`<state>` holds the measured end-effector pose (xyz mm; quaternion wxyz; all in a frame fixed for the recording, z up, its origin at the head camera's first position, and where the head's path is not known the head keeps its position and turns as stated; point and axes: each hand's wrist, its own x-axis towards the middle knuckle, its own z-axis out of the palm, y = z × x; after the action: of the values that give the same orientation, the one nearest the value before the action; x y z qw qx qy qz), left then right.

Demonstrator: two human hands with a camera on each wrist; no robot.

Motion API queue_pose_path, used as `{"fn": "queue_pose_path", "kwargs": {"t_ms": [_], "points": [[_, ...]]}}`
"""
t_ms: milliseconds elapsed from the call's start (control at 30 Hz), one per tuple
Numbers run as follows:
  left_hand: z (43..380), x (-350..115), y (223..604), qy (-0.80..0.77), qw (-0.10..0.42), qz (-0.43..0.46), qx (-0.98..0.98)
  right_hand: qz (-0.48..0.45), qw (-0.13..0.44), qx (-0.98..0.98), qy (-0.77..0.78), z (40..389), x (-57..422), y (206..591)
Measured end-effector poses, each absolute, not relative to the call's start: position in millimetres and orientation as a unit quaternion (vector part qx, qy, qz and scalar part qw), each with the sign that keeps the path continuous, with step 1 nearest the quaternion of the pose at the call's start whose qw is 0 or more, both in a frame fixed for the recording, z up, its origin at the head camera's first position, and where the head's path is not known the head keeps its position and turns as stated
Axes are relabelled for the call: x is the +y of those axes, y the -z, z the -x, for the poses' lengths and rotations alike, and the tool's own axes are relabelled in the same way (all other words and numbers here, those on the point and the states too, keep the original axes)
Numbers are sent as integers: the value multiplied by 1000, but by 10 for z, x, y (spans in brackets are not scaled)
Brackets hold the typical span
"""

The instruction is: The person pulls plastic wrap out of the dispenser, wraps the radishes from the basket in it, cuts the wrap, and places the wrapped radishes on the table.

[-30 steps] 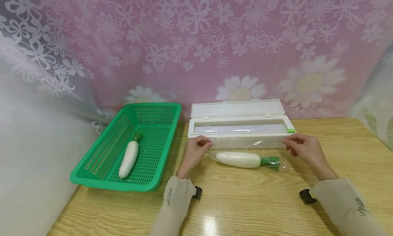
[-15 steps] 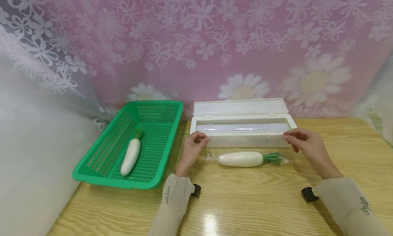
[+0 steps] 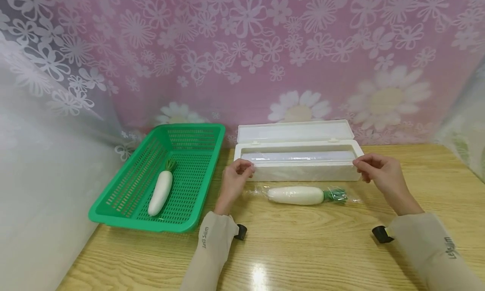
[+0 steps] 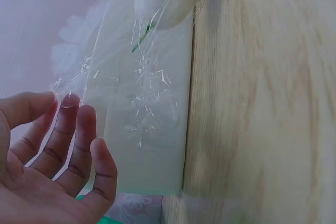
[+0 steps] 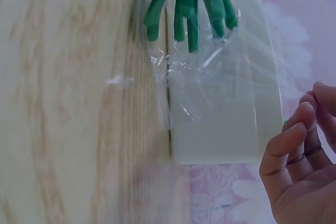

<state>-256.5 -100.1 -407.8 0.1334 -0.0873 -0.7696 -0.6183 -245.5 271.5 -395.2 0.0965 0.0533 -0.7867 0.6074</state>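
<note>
Over wood-grained table (image 3: 303, 249), before rigid, rectangular white box (image 3: 299, 145), spreads clear, crinkled film (image 4: 149, 90) slightly wider than a second ago, probably tauter; pinches it with thumb and fingertips of left hand (image 3: 232, 182) and right hand (image 3: 387, 179), other fingers loosely bent. Leaves smooth, tapered radish (image 3: 294, 195) beneath film, apparently on table, with stubby green stalks (image 3: 335, 195) pointing rightward.

The left hand (image 3: 233, 183) and right hand (image 3: 385, 176) pinch, well apart.

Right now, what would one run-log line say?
left hand: pinching film; right hand: pinching film; radish: in front of box; lid: open; basket: another radish
</note>
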Motion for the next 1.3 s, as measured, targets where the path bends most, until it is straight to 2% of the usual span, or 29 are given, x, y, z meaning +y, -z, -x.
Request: {"fn": "queue_pose_path", "kwargs": {"t_ms": [533, 1067, 1300], "points": [[2572, -1012, 4070, 593, 151, 51, -789, -21, 87, -778, -622, 2497, 2820, 4015], [2572, -1017, 4053, 577, 158, 35, -800, -34, 94, -718, -689, 2488, 2787, 4064], [2540, -1054, 4065, 583, 151, 60, -796, -72, 84, -713, -692, 2463, 2806, 4079]]}}
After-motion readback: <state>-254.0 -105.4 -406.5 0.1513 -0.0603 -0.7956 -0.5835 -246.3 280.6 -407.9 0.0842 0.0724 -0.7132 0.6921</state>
